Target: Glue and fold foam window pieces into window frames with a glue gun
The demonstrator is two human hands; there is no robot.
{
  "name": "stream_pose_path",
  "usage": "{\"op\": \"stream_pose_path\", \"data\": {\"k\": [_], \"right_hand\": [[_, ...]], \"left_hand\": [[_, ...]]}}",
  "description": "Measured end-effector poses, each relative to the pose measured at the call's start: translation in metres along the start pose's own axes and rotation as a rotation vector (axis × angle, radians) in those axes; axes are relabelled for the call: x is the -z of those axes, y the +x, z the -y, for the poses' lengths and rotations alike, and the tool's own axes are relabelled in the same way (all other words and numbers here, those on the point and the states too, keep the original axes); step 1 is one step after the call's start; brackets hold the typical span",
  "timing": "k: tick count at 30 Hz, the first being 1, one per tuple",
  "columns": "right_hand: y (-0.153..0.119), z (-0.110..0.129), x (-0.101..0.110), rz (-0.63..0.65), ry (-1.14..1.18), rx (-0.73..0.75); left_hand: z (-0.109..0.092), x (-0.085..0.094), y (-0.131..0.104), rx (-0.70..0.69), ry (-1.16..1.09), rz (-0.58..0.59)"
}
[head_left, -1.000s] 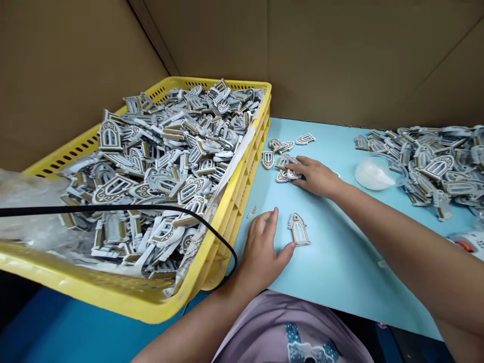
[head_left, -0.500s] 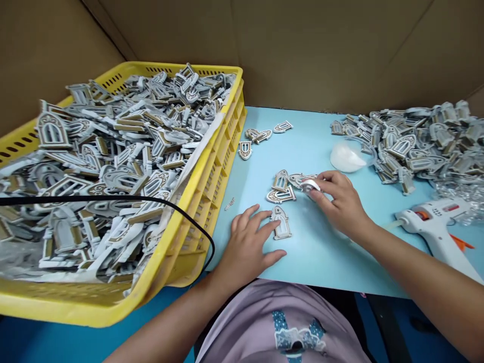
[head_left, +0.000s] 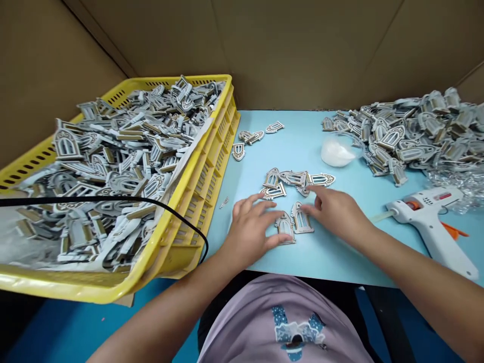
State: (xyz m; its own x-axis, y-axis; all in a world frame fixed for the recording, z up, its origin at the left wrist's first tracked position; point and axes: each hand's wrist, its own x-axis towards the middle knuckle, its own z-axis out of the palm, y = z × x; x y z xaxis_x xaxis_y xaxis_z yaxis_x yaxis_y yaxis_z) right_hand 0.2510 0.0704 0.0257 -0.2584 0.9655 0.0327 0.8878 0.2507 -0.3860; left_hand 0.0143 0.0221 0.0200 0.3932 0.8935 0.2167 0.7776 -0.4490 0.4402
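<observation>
Two small white arched window pieces lie side by side in front of me, the left arch and the right arch. My left hand rests with fingers spread beside the left arch, its fingertips and thumb at that piece's edges. My right hand has thumb and index finger apart; the thumb is at the right arch's upper side and the index finger is close to a small cluster of similar arched pieces. Neither hand grips anything.
A yellow crate heaped with arched pieces stands left, a black cable crossing it. At right are another heap, a white glue gun and clear plastic wrap. A whitish lump and several loose pieces lie farther back.
My right hand has brought a piece from the cluster toward me, set it beside the left arch and let go. My left hand has stayed by the left arch, which is now tilted.
</observation>
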Motion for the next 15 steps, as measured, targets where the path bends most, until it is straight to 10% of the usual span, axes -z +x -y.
{"op": "stream_pose_path", "data": {"k": [9,15], "right_hand": [[0.082,-0.001,0.000,0.022,-0.115,0.263],[0.073,-0.007,0.021,-0.096,-0.124,0.140]], "left_hand": [[0.018,-0.003,0.072,0.251,0.035,0.035],[0.032,-0.024,0.080,0.282,-0.024,-0.090]]}}
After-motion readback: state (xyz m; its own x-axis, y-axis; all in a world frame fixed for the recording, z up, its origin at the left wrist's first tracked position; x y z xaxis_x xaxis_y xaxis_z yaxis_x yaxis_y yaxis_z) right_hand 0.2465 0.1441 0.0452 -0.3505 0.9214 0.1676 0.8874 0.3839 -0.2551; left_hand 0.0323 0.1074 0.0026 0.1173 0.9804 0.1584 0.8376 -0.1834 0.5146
